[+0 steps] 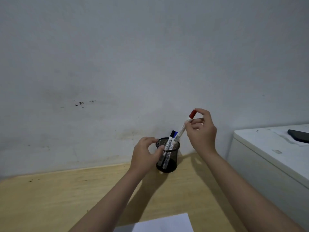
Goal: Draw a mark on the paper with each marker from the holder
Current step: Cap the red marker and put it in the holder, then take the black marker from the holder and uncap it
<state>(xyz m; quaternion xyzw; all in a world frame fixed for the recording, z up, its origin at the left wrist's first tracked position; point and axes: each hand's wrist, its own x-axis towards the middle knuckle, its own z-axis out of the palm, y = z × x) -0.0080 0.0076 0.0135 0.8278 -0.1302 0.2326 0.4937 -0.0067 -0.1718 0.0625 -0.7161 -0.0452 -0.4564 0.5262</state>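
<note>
Markers are what I'm watching, over a light wooden desk (50, 198) that is running up against a scuffed grey-white wall (117, 56). A white paper (163, 223) is lying at the desk's near edge, between my forearms. My left hand (145, 156) is curling around the rim and side of a black mesh holder (173, 163), steadying it with thumb and fingers touching the mesh. Inside it a black-capped marker (168, 148) and a blue-capped marker (174, 136) are standing cap-up, leaning slightly right. My right hand (200, 129) is pinching a red-capped marker (185, 124) just below its cap; its long axis is tilting up to the right, cap highest, lower end sitting at the holder's mouth. Further right, a white cabinet (267, 156) is carrying a dark flat object (299, 135).
</note>
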